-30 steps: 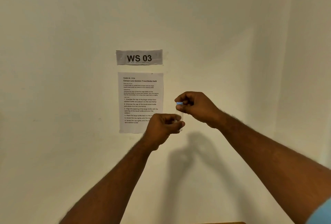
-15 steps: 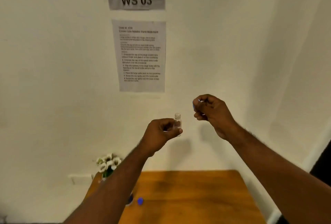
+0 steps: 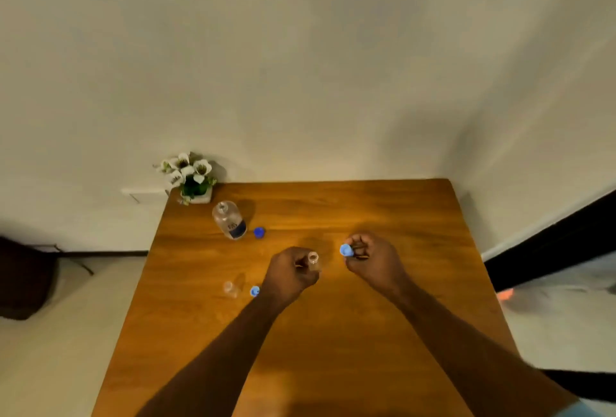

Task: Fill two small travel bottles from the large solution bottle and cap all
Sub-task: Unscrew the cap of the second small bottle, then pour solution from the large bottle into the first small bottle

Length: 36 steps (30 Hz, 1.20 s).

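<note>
I have brought my hands down over the desk: my left hand grips an uncapped small bottle, my right hand pinches its blue cap. Past the small bottle, far left, stands the large bottle, open, ready for pouring.

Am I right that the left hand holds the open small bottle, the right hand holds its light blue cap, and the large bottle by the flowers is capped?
Not quite. In the head view the large bottle by the flowers is uncapped; its dark blue cap lies beside it on the table. The rest stands: left hand holds the open small bottle, right hand its light blue cap.
</note>
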Each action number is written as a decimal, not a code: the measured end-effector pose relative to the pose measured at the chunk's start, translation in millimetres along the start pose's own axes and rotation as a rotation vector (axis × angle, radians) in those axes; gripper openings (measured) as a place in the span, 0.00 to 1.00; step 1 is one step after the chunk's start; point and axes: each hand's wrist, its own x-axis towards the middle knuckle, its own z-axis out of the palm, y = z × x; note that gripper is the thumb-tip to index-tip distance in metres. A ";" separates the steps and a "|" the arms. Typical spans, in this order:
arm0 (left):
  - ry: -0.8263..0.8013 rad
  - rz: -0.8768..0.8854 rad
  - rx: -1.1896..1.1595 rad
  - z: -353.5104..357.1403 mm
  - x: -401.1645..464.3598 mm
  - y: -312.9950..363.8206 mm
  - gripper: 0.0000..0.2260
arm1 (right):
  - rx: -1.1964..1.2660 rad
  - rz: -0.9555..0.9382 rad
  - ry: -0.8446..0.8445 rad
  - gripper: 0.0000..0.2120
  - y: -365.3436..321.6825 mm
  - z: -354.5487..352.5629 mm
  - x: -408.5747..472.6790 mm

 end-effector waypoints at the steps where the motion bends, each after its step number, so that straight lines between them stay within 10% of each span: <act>1: -0.007 -0.013 0.031 6.7 -5.3 -12.5 0.05 | -0.013 0.038 -0.008 0.12 17.9 13.4 -4.3; 18: 0.011 -0.091 0.201 50.4 -0.7 -83.6 0.15 | -0.359 0.104 -0.027 0.15 116.8 99.9 -4.3; 29: -0.103 -0.136 0.266 37.2 1.6 -81.9 0.38 | -0.359 0.156 -0.169 0.29 100.7 84.0 -2.6; 36: 0.072 0.099 0.209 -23.1 -20.9 -55.1 0.42 | -0.244 -0.042 0.023 0.24 25.8 68.4 45.3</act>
